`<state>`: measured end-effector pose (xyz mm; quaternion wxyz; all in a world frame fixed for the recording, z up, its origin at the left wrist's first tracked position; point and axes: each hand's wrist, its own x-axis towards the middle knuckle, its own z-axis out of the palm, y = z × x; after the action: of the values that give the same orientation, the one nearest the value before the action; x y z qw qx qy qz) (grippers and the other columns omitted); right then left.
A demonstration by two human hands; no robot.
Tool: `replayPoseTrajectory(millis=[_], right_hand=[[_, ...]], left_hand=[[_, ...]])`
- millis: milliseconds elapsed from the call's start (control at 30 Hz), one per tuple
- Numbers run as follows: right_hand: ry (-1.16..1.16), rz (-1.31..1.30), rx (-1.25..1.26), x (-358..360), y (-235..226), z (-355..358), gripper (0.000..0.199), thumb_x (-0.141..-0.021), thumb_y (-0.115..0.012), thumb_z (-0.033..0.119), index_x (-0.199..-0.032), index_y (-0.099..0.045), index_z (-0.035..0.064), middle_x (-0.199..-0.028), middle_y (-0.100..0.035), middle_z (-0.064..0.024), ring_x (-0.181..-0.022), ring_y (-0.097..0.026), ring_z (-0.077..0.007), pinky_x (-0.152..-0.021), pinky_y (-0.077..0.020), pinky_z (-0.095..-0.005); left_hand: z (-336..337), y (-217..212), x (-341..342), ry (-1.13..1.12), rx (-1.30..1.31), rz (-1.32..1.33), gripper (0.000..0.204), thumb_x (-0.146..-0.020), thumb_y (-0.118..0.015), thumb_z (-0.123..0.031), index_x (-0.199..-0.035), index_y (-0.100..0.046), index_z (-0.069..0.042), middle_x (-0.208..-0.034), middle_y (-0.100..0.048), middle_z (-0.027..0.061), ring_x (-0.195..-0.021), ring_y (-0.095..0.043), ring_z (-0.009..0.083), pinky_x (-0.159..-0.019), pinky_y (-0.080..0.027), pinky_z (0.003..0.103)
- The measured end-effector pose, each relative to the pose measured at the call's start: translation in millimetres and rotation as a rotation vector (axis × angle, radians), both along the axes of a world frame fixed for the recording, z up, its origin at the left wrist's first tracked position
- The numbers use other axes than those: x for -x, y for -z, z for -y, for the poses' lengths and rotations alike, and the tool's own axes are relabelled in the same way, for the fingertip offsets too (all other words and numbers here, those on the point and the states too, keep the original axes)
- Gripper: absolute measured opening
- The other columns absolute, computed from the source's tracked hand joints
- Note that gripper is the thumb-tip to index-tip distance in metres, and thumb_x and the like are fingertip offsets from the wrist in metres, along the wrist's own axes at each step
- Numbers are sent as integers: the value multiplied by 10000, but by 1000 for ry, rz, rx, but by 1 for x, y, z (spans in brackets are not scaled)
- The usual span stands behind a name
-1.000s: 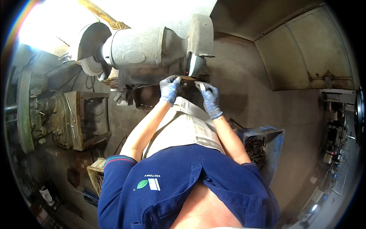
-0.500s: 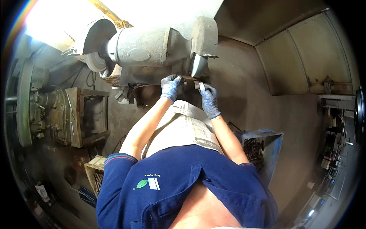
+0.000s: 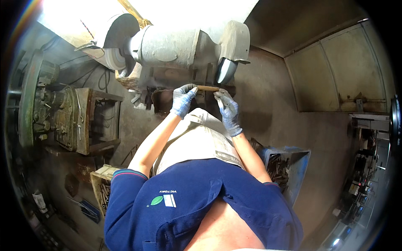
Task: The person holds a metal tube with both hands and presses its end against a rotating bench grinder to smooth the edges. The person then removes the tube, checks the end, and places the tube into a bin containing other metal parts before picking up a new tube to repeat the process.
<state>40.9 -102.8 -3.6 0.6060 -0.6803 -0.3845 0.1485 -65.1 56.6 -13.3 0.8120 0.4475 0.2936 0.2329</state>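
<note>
Brown bar [image 3: 208, 88] held crosswise before the grinder [image 3: 171, 48].
Left hand [image 3: 183, 99], right hand [image 3: 228, 111] (both gloved): grip clamped on opposite ends, presumably for steadiness.

bar [image 3: 208, 88]: 1 | gloves [image 3: 181, 104]: 2 | grinder [image 3: 167, 49]: 1 | parts crates [image 3: 299, 166]: 2

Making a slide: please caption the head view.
Gloved hands hold a slim brown piece in front of a grey grinder.

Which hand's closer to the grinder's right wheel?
Right. The right hand is below the grinder's right wheel in the picture; the left hand is below it too, but off to the left.
</note>
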Motion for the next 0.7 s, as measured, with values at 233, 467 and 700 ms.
replayPoseTrajectory(millis=[233, 467, 700], right_hand=[[-1, 431, -39, 26, -78, 27, 387, -788, -670, 164, -1140, -602, 17, -1170, -562, -167, -1138, -523, -296, -947, -435, -369], [11, 570, -47, 34, -103, 40, 458, -774, -701, 331, -1078, -631, -5, -1124, -582, -189, -1077, -564, -321, -933, -441, -385], [-24, 555, -66, 37, -100, 43, 489, -763, -710, 361, -1079, -632, -4, -1129, -583, -180, -1070, -568, -313, -930, -442, -372]], left_hand=[[12, -63, 32, 143, 37, 167, 160, -865, -597, -52, -997, -595, 39, -893, -655, 124, -771, -653, 183, -707, -551, 297], [14, -92, 37, 168, 72, 197, 149, -850, -634, -102, -935, -632, 20, -779, -639, 49, -652, -584, 80, -611, -489, 220], [17, -113, 28, 182, -15, 38, 160, -850, -643, -152, -805, -605, -3, -705, -610, 37, -598, -576, 86, -573, -495, 224]])
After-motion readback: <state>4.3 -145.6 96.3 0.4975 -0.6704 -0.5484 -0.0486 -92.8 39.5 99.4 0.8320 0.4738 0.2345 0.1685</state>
